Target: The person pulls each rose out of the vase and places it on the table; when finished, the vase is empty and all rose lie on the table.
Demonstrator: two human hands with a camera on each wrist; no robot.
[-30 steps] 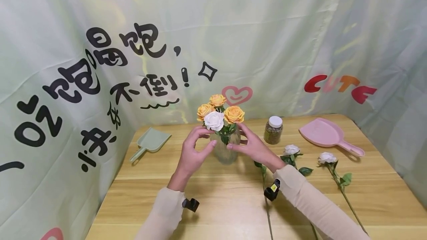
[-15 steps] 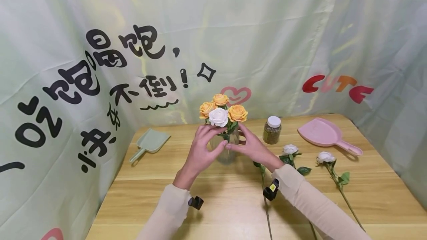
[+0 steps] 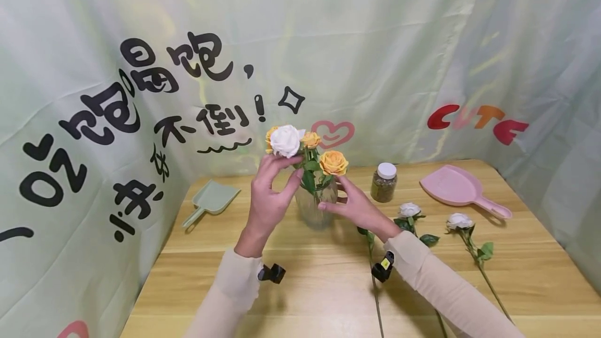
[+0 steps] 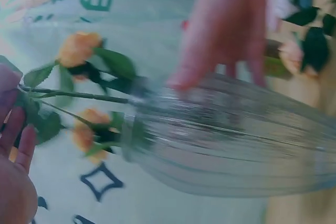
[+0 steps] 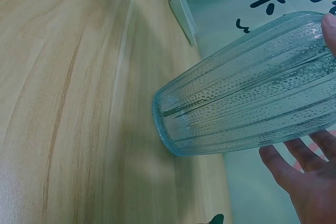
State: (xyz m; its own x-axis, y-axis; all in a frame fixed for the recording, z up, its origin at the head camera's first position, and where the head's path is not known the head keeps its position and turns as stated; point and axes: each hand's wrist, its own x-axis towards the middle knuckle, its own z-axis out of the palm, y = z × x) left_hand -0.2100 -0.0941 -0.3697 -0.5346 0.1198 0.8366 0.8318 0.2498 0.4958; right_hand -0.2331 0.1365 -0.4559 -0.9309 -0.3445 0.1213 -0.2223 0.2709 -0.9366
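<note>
A ribbed clear glass vase (image 3: 313, 217) stands on the table; in the right wrist view the glass vase (image 5: 241, 98) shows its textured wall. My right hand (image 3: 360, 208) holds it near the top, thumb on one side and fingers on the other. A white rose (image 3: 285, 141) is raised above the rim at the left, and my left hand (image 3: 269, 200) pinches it just under the bloom. Its stem (image 4: 89, 96) runs down into the vase in the left wrist view. Orange roses (image 3: 334, 163) also stand in the vase, one partly hidden behind the white bloom.
White roses (image 3: 410, 210) with long stems lie at the right of the wooden table (image 3: 310, 296). A lidded jar (image 3: 384, 183) stands behind them. A pink dustpan (image 3: 453, 186) lies back right, a green dustpan (image 3: 213, 198) back left. A printed curtain (image 3: 375, 67) hangs behind.
My left hand first moved right, then back left and up, and the white rose rose with it to the upper left, above the vase rim. My right hand stays at the vase.
</note>
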